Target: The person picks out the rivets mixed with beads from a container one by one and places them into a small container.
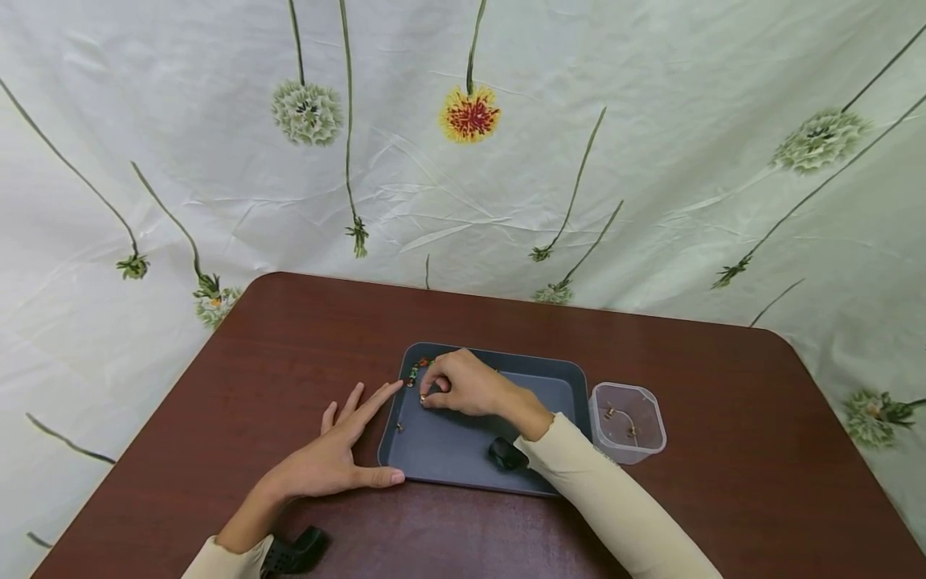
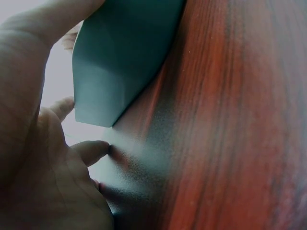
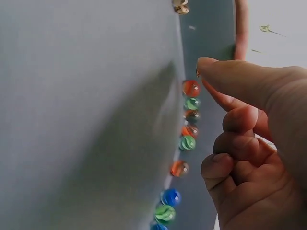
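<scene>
A dark grey tray (image 1: 463, 450) lies on the table. My right hand (image 1: 466, 384) is over its left part, pinching a small shiny gold-coloured piece (image 1: 423, 398) between thumb and forefinger. The fingertips (image 3: 207, 64) hide most of that piece in the right wrist view. Glass marbles in orange, green (image 3: 165, 214) and blue (image 3: 171, 197) line the tray's edge below the hand. Another gold-coloured piece (image 3: 181, 7) sits farther along the same edge. With fingers spread, my left hand (image 1: 329, 458) touches the tray's left side, its thumb at the near corner.
A clear plastic container (image 1: 628, 422) stands against the tray's right side, with a few gold-coloured pieces inside. The brown wooden table (image 1: 738, 450) reaches back to a white cloth (image 1: 651, 161) printed with flowers. Black wrist devices are on both arms.
</scene>
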The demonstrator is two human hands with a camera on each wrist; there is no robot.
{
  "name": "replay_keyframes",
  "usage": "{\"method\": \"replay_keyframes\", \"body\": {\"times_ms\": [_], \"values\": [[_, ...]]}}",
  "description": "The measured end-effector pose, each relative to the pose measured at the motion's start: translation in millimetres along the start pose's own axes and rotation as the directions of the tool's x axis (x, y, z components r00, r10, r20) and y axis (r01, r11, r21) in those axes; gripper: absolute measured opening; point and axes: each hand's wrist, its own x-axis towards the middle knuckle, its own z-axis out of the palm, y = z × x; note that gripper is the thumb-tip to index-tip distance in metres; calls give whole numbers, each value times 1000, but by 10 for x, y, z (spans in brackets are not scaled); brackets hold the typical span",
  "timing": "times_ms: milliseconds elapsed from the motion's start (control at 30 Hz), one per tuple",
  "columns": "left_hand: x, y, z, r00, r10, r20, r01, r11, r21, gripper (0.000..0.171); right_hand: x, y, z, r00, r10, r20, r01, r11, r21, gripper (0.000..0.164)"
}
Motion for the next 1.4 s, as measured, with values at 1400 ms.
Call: {"method": "replay_keyframes", "body": {"times_ms": [1400], "values": [[10,31,-9,1000,-3,0,3,1000,-10,104,-950,130,-530,930,109,-350,-98,994,48,5]]}}
